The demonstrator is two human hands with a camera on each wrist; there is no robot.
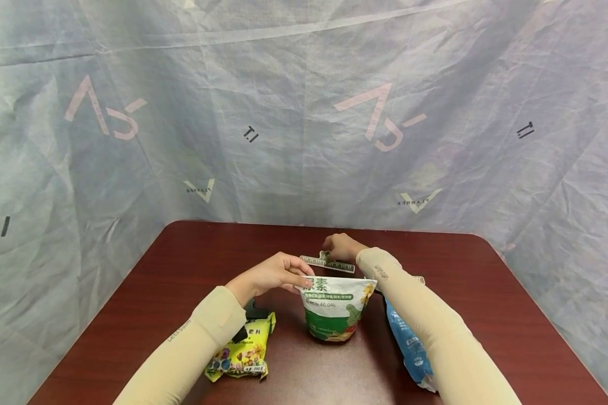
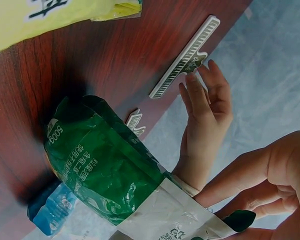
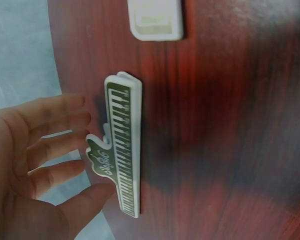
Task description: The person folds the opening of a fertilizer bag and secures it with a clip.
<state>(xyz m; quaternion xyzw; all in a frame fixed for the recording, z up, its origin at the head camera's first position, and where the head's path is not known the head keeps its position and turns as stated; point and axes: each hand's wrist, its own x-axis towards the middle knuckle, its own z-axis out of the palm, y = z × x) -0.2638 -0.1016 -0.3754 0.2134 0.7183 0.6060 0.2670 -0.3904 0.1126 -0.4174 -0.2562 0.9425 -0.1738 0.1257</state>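
Note:
My left hand (image 1: 276,271) pinches the top left corner of a white and green fertilizer bag (image 1: 329,323), which stands upright mid-table. In the left wrist view the bag (image 2: 107,160) appears sideways, its green lower part nearest the tabletop. Beyond it, a long clip (image 1: 340,266) with a piano-key pattern rests on the table. My right hand (image 1: 343,246) is at this clip's handle, fingers loosely bent. In the right wrist view the hand (image 3: 45,160) has its fingers apart around the handle side of the clip (image 3: 122,145); whether the thumb touches it I cannot tell.
A yellow flower-printed bag (image 1: 243,351) lies at left, with a dark clip-like piece (image 1: 254,311) at its top. The blue bag (image 1: 409,340) at right is partly covered by my right arm. Another light-coloured clip (image 3: 156,20) lies near the piano-patterned one. Fabric walls (image 1: 304,140) surround the table.

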